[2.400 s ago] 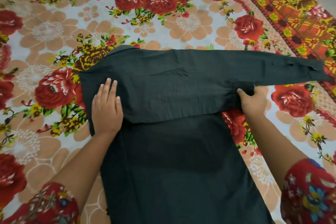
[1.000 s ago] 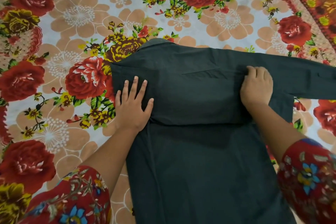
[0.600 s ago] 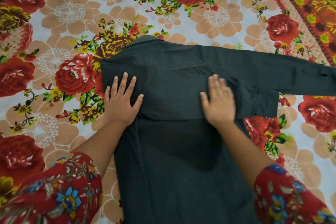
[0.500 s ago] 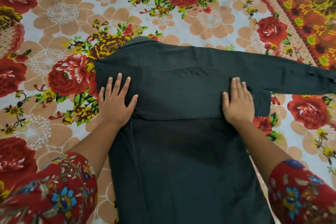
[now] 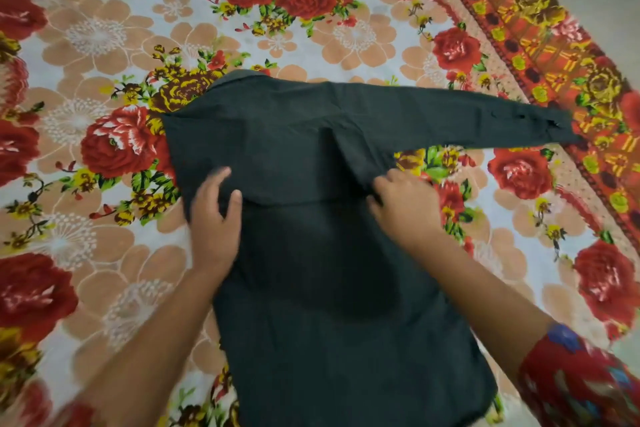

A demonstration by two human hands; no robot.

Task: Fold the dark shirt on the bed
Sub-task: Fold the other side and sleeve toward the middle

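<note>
— Well, looking down on a floral bedsheet (image 5: 104, 35) filling the view.
— And lying on it?
— Just a dark shirt (image 5: 329, 322), spread flat mid-sheet, one sleeve (image 5: 467, 118) stretched out rightward.
— Seeing hands?
— Yes: left hand (image 5: 216, 222) on the shirt's left edge, blurred; can't tell whether gripping or merely pressing. Then right hand (image 5: 403, 208), fingers curled, pinching a fold of cloth just below the sleeve.
</note>
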